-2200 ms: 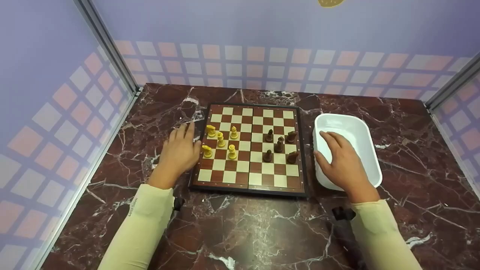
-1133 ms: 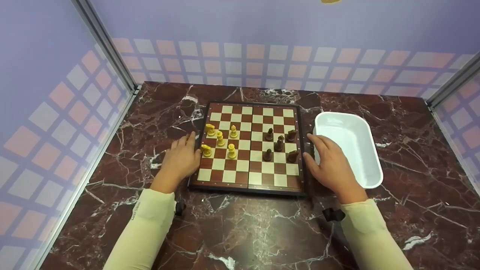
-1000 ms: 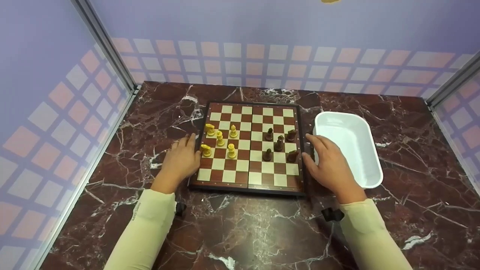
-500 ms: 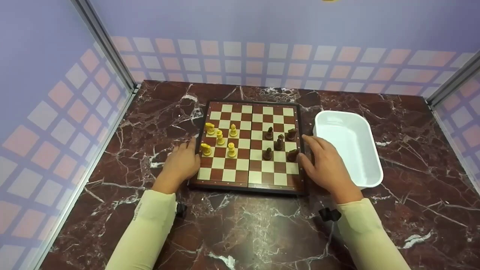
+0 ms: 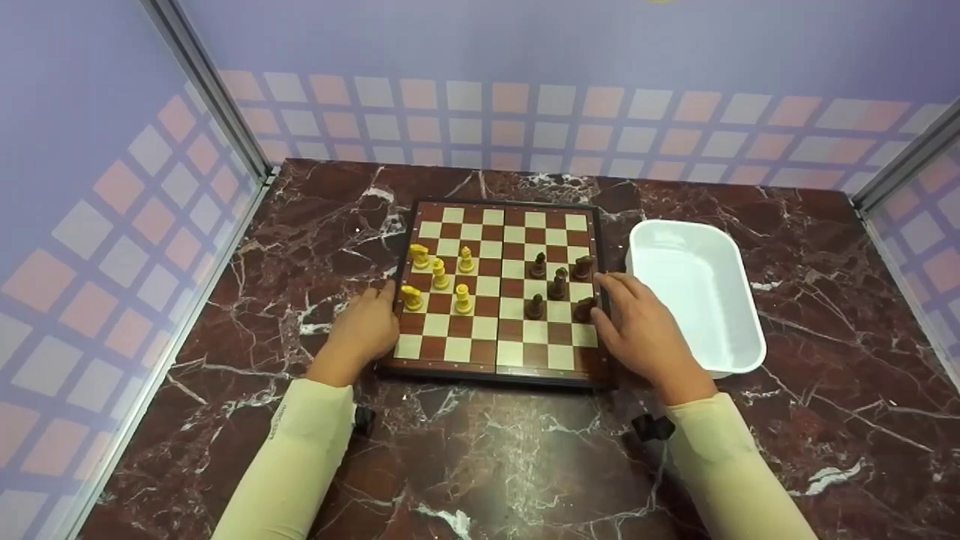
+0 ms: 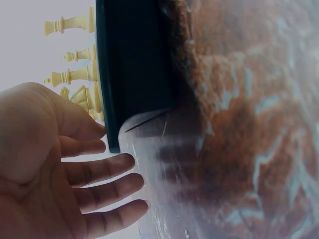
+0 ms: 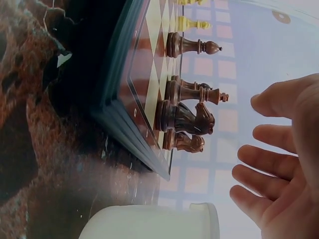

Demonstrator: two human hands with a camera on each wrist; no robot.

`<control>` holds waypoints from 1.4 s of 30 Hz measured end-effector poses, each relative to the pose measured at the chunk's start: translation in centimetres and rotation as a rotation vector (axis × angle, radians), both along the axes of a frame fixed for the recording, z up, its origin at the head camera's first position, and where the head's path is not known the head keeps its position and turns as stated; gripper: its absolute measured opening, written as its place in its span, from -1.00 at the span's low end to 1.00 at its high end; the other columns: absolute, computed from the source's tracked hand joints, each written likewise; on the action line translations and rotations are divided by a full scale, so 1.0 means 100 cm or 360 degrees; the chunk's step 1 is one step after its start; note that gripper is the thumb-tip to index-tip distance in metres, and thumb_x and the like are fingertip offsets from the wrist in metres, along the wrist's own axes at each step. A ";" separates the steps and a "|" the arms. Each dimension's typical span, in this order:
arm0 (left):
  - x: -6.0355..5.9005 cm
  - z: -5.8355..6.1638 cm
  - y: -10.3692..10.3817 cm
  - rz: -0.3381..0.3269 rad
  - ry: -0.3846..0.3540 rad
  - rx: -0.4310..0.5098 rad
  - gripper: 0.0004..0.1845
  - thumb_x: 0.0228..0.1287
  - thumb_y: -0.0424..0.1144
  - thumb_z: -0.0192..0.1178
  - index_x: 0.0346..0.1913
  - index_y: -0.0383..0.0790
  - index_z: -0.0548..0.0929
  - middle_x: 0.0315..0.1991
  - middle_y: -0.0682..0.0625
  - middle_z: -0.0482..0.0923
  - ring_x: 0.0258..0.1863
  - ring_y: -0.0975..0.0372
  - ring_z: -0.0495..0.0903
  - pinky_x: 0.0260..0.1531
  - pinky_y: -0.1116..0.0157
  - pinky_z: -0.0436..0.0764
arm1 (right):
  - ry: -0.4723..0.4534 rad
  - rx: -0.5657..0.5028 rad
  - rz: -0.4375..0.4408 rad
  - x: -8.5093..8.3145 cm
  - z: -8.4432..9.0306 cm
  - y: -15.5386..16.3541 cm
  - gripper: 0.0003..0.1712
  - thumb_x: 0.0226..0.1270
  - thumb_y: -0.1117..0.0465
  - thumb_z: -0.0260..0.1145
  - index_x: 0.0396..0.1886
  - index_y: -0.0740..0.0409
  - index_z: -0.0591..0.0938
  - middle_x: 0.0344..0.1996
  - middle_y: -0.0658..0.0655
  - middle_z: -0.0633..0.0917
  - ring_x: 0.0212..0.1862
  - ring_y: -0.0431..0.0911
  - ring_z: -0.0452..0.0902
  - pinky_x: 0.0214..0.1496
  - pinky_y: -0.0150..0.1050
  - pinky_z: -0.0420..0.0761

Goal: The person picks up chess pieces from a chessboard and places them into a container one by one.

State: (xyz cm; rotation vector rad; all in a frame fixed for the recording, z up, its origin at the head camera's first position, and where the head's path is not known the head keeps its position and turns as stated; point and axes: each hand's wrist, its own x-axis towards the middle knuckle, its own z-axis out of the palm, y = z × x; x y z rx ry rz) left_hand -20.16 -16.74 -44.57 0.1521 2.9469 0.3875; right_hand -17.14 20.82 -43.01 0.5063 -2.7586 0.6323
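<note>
1. Brown-and-cream chequered chessboard (image 5: 499, 289) lies flat mid-table on dark red marble tabletop (image 5: 480, 450), long axis roughly left-right between both hands.
2. Left hand (image 5: 367, 326): fingers straight, apart, against board's left edge, gripping nothing.
3. Right hand (image 5: 645, 334): fingers loosely spread, gripping nothing, over board's right edge, just beside dark brown chess pieces (image 5: 559, 285).
4. Yellow chess pieces (image 5: 439, 277) sit nearer left hand.
5. White plastic tray (image 5: 739, 300) stands right of right hand.
</note>
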 end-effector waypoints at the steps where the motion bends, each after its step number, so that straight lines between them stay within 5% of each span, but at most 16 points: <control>1: 0.000 0.000 0.000 0.0002 -0.0009 0.0000 -0.37 0.33 -0.30 -0.17 0.47 -0.37 0.16 0.28 -0.39 0.36 0.26 -0.25 0.34 0.20 -0.15 0.38 | 0.0000 0.0002 0.0005 0.000 0.000 -0.001 -0.42 0.30 0.18 0.27 0.30 0.25 0.47 0.19 0.30 0.53 0.22 0.20 0.45 0.29 0.08 0.40; 17: -0.003 -0.005 0.001 -0.0020 -0.0011 0.0127 -0.39 0.31 -0.37 -0.17 0.44 -0.42 0.21 0.22 -0.44 0.37 0.19 -0.24 0.42 0.24 -0.09 0.37 | 0.0092 0.0024 0.0058 -0.004 -0.006 -0.011 -0.64 0.28 0.37 0.18 0.07 0.28 0.62 0.11 0.26 0.59 0.05 0.17 0.59 0.10 0.03 0.56; 28: -0.003 -0.003 0.005 0.0065 -0.0103 0.0210 -0.32 0.24 -0.37 -0.12 0.47 -0.41 0.15 0.26 -0.45 0.27 0.17 -0.24 0.43 0.22 -0.09 0.39 | 0.0046 0.0040 0.0063 -0.008 -0.009 -0.013 -0.66 0.26 0.40 0.18 0.02 0.27 0.64 0.04 0.26 0.63 0.04 0.18 0.59 0.10 0.04 0.57; 42: -0.006 -0.003 0.001 0.0058 -0.0185 0.0301 -0.30 0.22 -0.39 -0.15 0.48 -0.41 0.11 0.35 -0.47 0.22 0.35 -0.20 0.26 0.34 -0.06 0.27 | 0.0019 0.0041 0.0045 -0.013 -0.014 -0.017 -0.76 0.23 0.44 0.18 -0.16 0.24 0.69 -0.17 0.22 0.65 -0.10 0.14 0.61 -0.09 0.04 0.61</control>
